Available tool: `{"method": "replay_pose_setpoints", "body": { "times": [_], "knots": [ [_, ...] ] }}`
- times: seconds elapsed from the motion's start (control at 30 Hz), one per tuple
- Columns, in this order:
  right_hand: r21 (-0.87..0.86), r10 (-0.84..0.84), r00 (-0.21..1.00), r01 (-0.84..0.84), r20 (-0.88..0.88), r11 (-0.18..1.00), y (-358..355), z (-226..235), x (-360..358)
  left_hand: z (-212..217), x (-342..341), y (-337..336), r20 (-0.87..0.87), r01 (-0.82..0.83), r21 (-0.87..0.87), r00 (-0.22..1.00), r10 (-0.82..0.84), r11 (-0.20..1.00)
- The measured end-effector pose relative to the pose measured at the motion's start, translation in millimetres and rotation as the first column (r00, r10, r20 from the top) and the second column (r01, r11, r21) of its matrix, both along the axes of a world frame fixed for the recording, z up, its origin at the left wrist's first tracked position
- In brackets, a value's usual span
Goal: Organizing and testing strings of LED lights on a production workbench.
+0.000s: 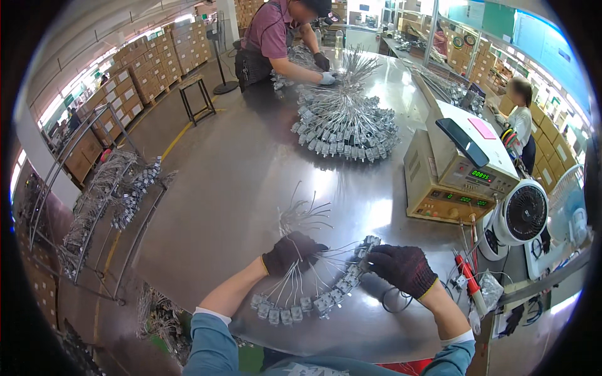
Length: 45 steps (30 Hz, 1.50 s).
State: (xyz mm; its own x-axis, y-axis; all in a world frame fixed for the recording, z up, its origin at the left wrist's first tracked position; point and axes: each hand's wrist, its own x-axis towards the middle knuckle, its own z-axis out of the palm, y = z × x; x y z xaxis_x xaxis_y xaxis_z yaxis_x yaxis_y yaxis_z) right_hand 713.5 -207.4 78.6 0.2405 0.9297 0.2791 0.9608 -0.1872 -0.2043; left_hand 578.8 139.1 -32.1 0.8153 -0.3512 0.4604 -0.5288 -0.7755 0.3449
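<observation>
My left hand (pixel 292 253), in a dark knit glove, is closed around a bundle of thin silvery wires (pixel 302 217), whose loose ends splay out beyond it. From the bundle, wires fan toward me to an arc of small grey metal box-shaped parts (pixel 296 314) lying on the metal tabletop (pixel 213 225). My right hand (pixel 404 269), gloved the same way, is closed at the upper right end of the arc. Its fingers pinch one of the metal parts (pixel 370 243); the fingertips partly hide it.
A large round pile of similar wired parts (pixel 348 135) stands farther back. A co-worker (pixel 273 44) handles parts there. On the right are stacked bench instruments (pixel 461 169), a small fan (pixel 525 212) and a red-handled probe (pixel 469 279). A rack of wired parts (pixel 106 200) stands left.
</observation>
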Motion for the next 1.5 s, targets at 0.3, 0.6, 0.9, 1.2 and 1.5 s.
{"method": "replay_pose_setpoints", "body": {
  "times": [0.3, 0.6, 0.9, 1.2, 1.5],
  "knots": [
    [-0.071, -0.031, 0.999, 0.033, 0.028, 0.997, -1.3, 1.6, -3.7, -6.0, -3.5, -3.8, -0.021, -0.036, 0.062, 0.999, 0.037, 0.997],
    [-0.074, -0.002, 1.000, 0.004, 0.021, 0.997, 2.8, 5.0, -2.0, -10.5, -6.2, 0.9, -0.046, -0.033, 0.054, 0.998, 0.036, 0.998],
    [-0.088, -0.015, 1.000, 0.016, 0.011, 0.996, 1.5, 2.6, -2.2, -11.3, -6.9, 0.6, -0.019, -0.020, 0.068, 1.000, 0.022, 0.997],
    [-0.105, -0.023, 0.999, 0.026, 0.030, 0.994, 0.0, 4.6, -3.1, -10.7, -5.1, -1.5, -0.019, -0.012, 0.051, 1.000, 0.013, 0.999],
    [-0.118, -0.030, 1.000, 0.031, 0.009, 0.993, 2.8, 4.0, 1.8, -3.4, -1.4, 1.0, -0.060, -0.015, 0.099, 0.998, 0.021, 0.995]
  ]
}}
